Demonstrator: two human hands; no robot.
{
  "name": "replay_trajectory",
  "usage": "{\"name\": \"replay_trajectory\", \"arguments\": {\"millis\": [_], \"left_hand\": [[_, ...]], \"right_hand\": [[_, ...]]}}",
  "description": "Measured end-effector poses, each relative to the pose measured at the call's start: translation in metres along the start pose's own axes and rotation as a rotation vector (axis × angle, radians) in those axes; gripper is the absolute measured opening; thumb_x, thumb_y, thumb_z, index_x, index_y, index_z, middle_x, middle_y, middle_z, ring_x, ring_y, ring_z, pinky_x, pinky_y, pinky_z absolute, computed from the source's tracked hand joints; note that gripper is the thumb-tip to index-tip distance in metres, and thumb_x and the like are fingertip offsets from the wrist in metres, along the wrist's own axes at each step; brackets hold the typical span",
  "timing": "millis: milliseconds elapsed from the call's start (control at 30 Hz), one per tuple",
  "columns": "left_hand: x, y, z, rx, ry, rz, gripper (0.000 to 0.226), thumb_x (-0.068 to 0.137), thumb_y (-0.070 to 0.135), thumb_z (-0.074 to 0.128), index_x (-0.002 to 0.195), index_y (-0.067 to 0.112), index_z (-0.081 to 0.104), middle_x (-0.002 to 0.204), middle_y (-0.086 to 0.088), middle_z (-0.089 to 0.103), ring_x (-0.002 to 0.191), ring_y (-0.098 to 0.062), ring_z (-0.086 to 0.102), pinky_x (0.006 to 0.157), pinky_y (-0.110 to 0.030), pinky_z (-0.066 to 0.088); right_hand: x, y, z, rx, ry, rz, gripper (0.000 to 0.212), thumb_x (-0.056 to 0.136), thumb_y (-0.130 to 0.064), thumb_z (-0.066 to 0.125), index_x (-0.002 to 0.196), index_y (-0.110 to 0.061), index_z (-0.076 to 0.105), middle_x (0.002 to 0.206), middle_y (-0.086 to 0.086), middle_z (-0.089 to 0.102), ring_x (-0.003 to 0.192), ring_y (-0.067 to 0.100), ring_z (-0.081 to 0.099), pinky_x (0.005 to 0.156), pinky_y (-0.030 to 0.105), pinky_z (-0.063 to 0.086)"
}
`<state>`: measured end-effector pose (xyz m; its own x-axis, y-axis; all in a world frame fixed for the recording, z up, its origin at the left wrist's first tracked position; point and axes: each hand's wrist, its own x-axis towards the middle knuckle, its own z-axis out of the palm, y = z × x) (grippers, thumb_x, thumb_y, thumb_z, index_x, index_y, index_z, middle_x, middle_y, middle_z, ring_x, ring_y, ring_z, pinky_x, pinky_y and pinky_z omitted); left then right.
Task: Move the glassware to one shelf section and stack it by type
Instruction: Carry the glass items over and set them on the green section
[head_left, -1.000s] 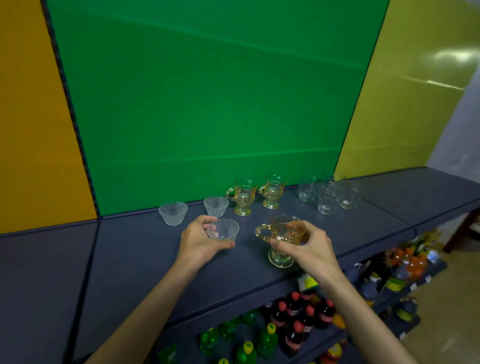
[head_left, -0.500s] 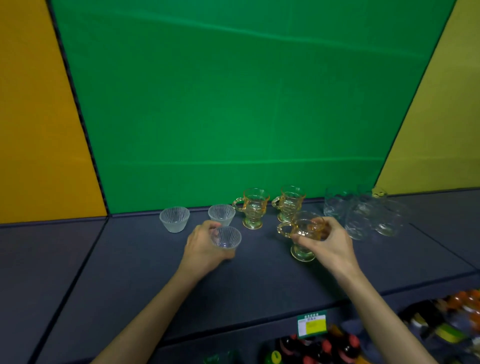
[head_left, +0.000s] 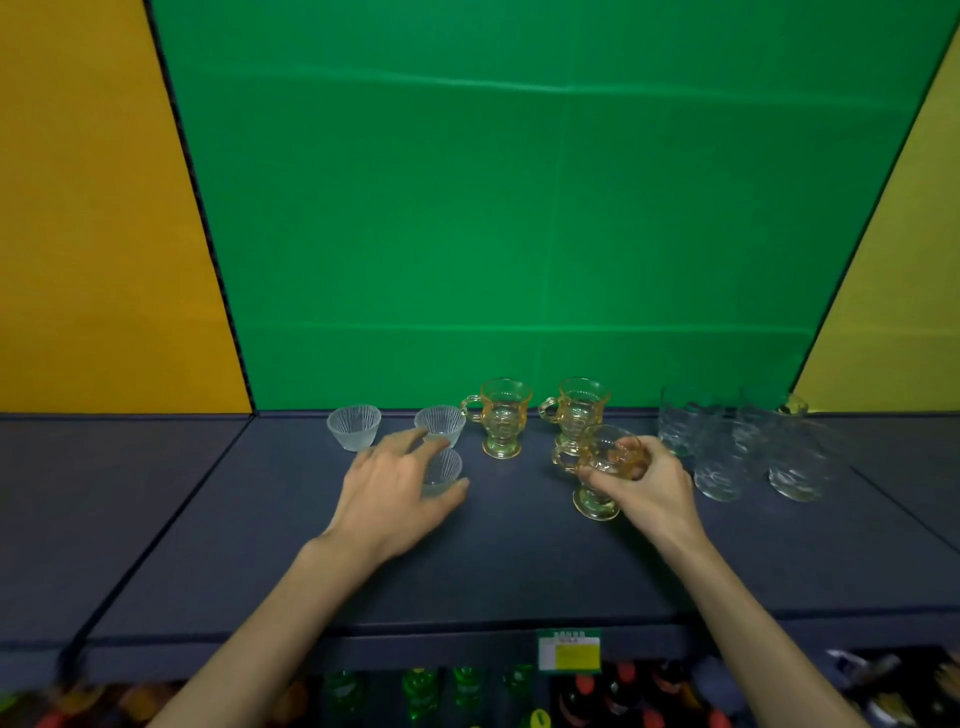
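My left hand (head_left: 389, 488) grips a small ribbed clear bowl (head_left: 444, 473), which sits low on the dark shelf (head_left: 260, 519). Two more ribbed bowls (head_left: 354, 427) (head_left: 440, 423) stand behind it by the green wall. My right hand (head_left: 641, 480) holds an amber footed mug (head_left: 597, 475) by its rim, foot down near the shelf surface. Two matching amber mugs (head_left: 503, 417) (head_left: 575, 413) stand upright at the back. Several clear tumblers (head_left: 727, 452) cluster to the right.
The shelf's front edge carries a green and yellow price tag (head_left: 569, 649). Green and dark bottles (head_left: 467, 691) fill the lower shelf beneath. Seams divide the shelf into sections left and right of the green backdrop (head_left: 519, 208).
The camera view has swung to face the green section squarely. Both hands have carried the bowl and the amber mug farther back, closer to the matching pieces.
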<state>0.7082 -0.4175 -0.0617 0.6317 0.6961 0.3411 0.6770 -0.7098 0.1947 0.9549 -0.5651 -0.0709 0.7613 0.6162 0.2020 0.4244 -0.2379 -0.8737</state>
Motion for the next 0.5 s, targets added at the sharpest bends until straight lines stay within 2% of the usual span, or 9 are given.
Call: {"name": "replay_trajectory", "arguments": {"millis": [100,200,267,333,400,500], "left_hand": [[-0.005,0.013,-0.005,0.013,-0.003,-0.017,0.078,0.079,0.073,0.031,0.140,0.030,0.055,0.148,0.000,0.052,0.136,-0.022,0.047,0.109,-0.039,0.038],[-0.010,0.025,-0.010,0.025,-0.002,-0.050,0.073,0.082,0.069,0.039,0.142,0.029,0.054,0.149,0.000,0.050,0.137,-0.022,0.046,0.111,-0.040,0.037],[-0.013,0.031,-0.014,0.033,-0.005,-0.076,0.074,0.083,0.069,0.038,0.144,0.030,0.051,0.152,0.000,0.048,0.139,-0.022,0.044,0.112,-0.041,0.035],[-0.017,0.035,-0.019,0.046,0.001,-0.099,0.075,0.083,0.070,0.035,0.144,0.031,0.050,0.152,0.000,0.047,0.139,-0.022,0.044,0.112,-0.042,0.036],[-0.021,0.037,-0.024,0.068,0.021,-0.115,0.073,0.084,0.071,0.034,0.144,0.031,0.051,0.152,0.001,0.048,0.138,-0.023,0.046,0.111,-0.042,0.038],[-0.030,0.039,-0.032,0.119,0.043,-0.155,0.072,0.087,0.071,0.032,0.143,0.029,0.052,0.151,-0.001,0.049,0.136,-0.025,0.047,0.108,-0.043,0.040]], "right_hand": [[0.003,0.002,-0.006,-0.002,-0.054,-0.004,0.054,0.065,-0.030,0.092,0.106,-0.020,0.059,0.095,-0.009,0.070,0.080,-0.005,0.062,0.065,0.013,0.045],[0.004,0.002,-0.012,-0.035,-0.119,-0.018,0.073,0.063,-0.040,0.091,0.122,-0.017,0.055,0.109,-0.006,0.067,0.091,0.000,0.062,0.076,0.018,0.045],[0.005,0.000,-0.018,-0.083,-0.145,-0.042,0.095,0.063,-0.048,0.089,0.140,-0.015,0.045,0.133,0.001,0.059,0.115,0.013,0.059,0.093,0.025,0.043],[0.006,-0.005,-0.022,-0.212,-0.157,-0.110,0.107,0.066,-0.058,0.083,0.150,-0.016,0.031,0.151,0.004,0.042,0.134,0.022,0.045,0.105,0.035,0.039],[0.007,-0.010,-0.025,-0.361,-0.143,-0.234,0.103,0.073,-0.066,0.073,0.152,-0.018,0.028,0.155,0.003,0.036,0.139,0.023,0.039,0.108,0.040,0.037],[0.006,-0.022,-0.020,-0.491,-0.120,-0.452,0.080,0.084,-0.063,0.062,0.145,-0.018,0.038,0.149,0.003,0.041,0.135,0.022,0.041,0.108,0.039,0.035]]}}
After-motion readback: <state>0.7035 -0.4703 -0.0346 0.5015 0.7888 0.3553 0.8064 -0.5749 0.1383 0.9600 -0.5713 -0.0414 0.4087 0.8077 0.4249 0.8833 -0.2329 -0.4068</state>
